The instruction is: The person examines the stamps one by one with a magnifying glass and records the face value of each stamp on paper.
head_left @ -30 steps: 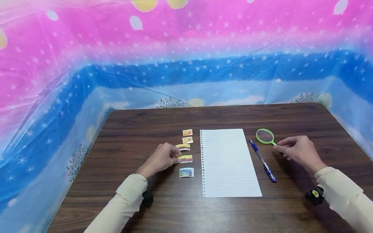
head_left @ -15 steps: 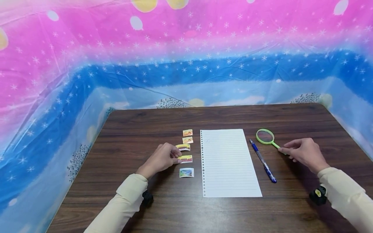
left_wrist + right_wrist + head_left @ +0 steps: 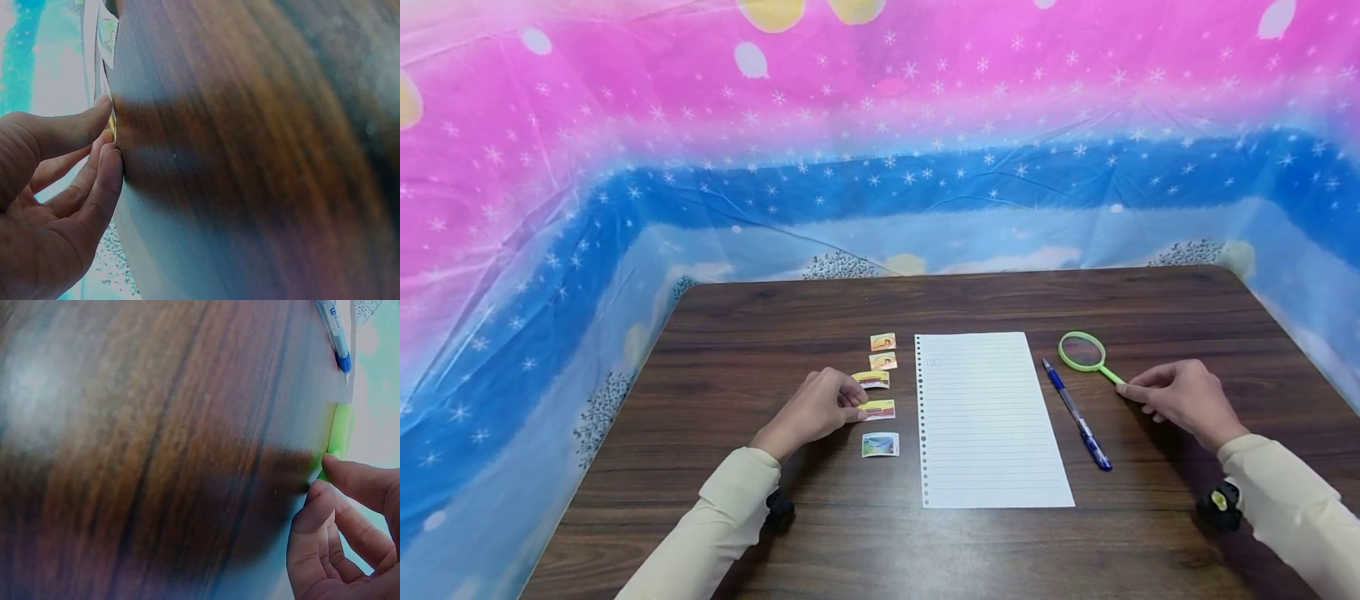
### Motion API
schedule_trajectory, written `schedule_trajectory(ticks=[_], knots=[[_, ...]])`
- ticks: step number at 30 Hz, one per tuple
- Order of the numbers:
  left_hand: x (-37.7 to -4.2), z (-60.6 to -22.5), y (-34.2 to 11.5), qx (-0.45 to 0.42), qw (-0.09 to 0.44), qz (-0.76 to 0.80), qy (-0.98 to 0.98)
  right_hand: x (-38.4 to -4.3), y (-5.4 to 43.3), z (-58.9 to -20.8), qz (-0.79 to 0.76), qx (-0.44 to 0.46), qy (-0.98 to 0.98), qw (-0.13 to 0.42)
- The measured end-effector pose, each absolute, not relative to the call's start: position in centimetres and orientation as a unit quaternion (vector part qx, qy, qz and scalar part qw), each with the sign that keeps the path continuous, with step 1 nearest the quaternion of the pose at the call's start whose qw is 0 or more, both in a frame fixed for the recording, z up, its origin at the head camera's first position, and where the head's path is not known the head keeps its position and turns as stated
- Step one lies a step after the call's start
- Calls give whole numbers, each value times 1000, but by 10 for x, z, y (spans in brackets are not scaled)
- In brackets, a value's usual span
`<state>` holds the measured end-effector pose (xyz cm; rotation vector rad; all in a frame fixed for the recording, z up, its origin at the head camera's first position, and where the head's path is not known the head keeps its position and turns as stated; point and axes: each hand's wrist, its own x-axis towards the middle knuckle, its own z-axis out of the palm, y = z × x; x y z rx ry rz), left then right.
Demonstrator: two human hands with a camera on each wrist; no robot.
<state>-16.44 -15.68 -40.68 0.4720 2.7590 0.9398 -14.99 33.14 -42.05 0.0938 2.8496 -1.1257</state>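
Small picture stamps lie in a column left of a lined sheet (image 3: 992, 417) in the head view. My left hand (image 3: 816, 408) rests on the table with thumb and fingertips at the left end of a yellow-and-red stamp (image 3: 880, 409), which appears pinched between them. Just above lies a similar stamp (image 3: 874, 379), close to the fingers. Below the hand is a landscape stamp (image 3: 880, 444). On the right, my right hand (image 3: 1187, 396) pinches the handle end of a green magnifying glass (image 3: 1082, 352), its lens low over or on the table; its green handle (image 3: 338, 428) shows in the right wrist view.
Two orange stamps (image 3: 883, 342) top the column. A blue pen (image 3: 1077, 414) lies between the sheet and the magnifying glass. Faint writing marks the sheet's upper left. The brown wooden table (image 3: 760, 317) meets a patterned cloth (image 3: 880, 183) at its back and sides.
My right hand has slid slightly down and right along the magnifying glass handle, baring more of it, and now holds its end. The left hand and the stamps have stayed in place.
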Motion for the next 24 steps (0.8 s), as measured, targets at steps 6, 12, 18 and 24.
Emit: schedule_trajectory(ticks=[6,12,18,24], knots=[[-165,-406,-157,160,95,317,930,-151,331,-420,-374,28,926,40],[-165,-407,-158,160,97,317,930,-152,329,-418,-376,26,925,45],[-164,-407,-157,157,98,318,930,-152,327,-414,-383,27,922,50],[-163,-406,-157,157,97,319,930,-150,317,-406,-385,12,921,55]])
